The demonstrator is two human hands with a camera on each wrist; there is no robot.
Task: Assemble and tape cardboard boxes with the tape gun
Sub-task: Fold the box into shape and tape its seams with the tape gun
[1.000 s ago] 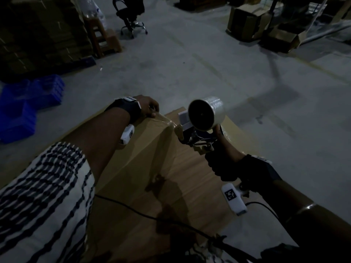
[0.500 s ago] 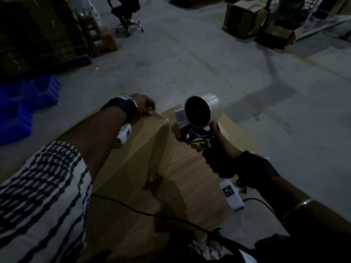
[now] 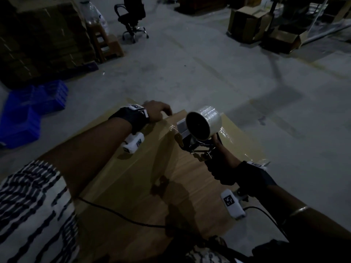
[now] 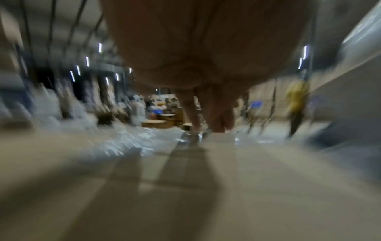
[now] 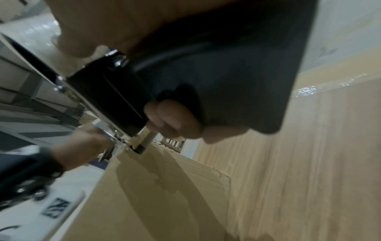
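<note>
A large brown cardboard box (image 3: 144, 186) stands in front of me. My left hand (image 3: 158, 111) reaches to its far top edge, and its fingers (image 4: 206, 114) point down and press the end of a clear tape strip (image 3: 169, 127) onto that edge. My right hand (image 3: 218, 168) grips the black handle of the tape gun (image 5: 115, 97), held just above the box top near the far edge. The clear tape roll (image 3: 204, 122) sits on top of the gun. The left wrist view is blurred. My fingertips are hidden behind the box edge in the head view.
Concrete floor (image 3: 209, 73) surrounds the box. Blue crates (image 3: 28, 114) lie at the left, with stacked flat cardboard (image 3: 41, 38) behind them. An office chair (image 3: 133, 18) and open cartons (image 3: 250, 25) stand farther back. A black cable (image 3: 117, 215) crosses the box top.
My left hand has slid a little along the far edge towards the tape gun, so the stretch of tape is shorter. My right hand keeps the gun in nearly the same place.
</note>
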